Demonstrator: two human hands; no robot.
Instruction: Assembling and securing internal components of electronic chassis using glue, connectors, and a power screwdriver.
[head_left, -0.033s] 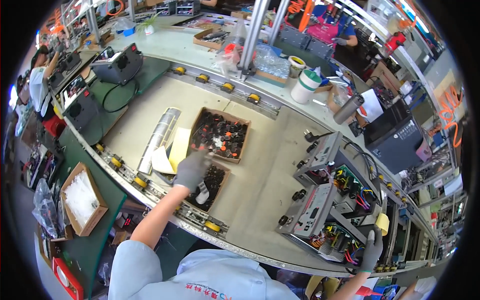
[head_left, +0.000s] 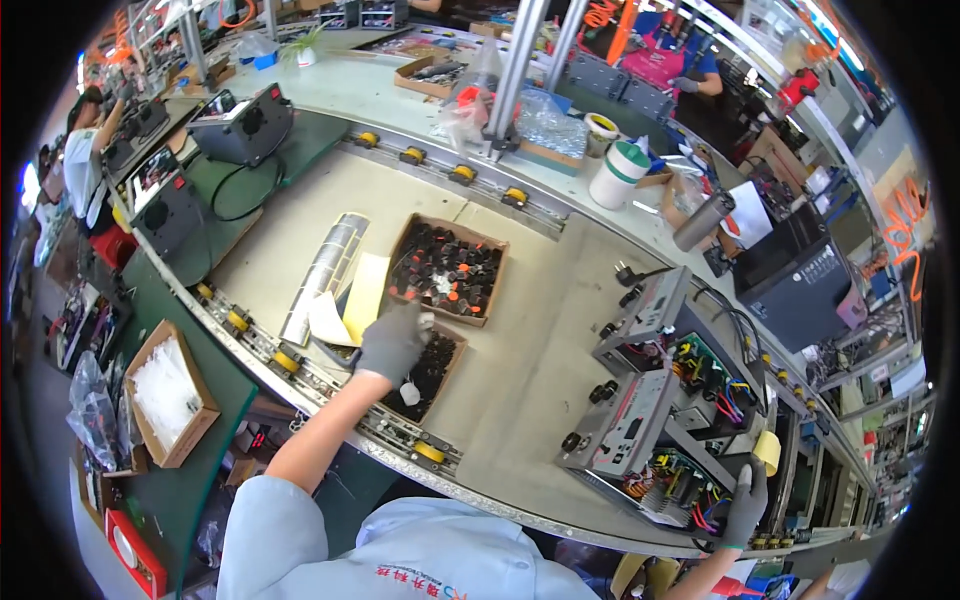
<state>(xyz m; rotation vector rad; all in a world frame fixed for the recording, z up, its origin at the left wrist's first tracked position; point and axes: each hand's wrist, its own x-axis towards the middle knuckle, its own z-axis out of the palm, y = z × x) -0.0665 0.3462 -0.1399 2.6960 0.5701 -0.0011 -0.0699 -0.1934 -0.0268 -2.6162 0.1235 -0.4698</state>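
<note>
My left hand (head_left: pixel 392 345), in a grey glove, reaches over the far left part of an open cardboard box of small black parts (head_left: pixel 432 372). Its fingers are bent together, with a small pale bit by the tips that I cannot make out. A white piece (head_left: pixel 410 394) lies on those parts. Just beyond is a second box holding black and orange knobs (head_left: pixel 450 268). My right hand (head_left: pixel 745 505), gloved too, lies with extended fingers against the side of the nearer open-topped grey machine (head_left: pixel 625 425). A yellow strip (head_left: pixel 767 452) curls above its fingertips.
A silvery label sheet (head_left: pixel 325 270) and yellow paper (head_left: pixel 367 295) lie left of the boxes. Another open machine (head_left: pixel 650 310) stands behind the nearer one. Roller rails (head_left: pixel 430 453) edge the bench. At left is a carton of white pieces (head_left: pixel 170 403); a white tub (head_left: pixel 620 175) stands at the back.
My left hand has drawn down slightly and its fingertips look more bent, now over the nearer box's edge. My right hand keeps its place at the machine. The whole view has shifted slightly.
</note>
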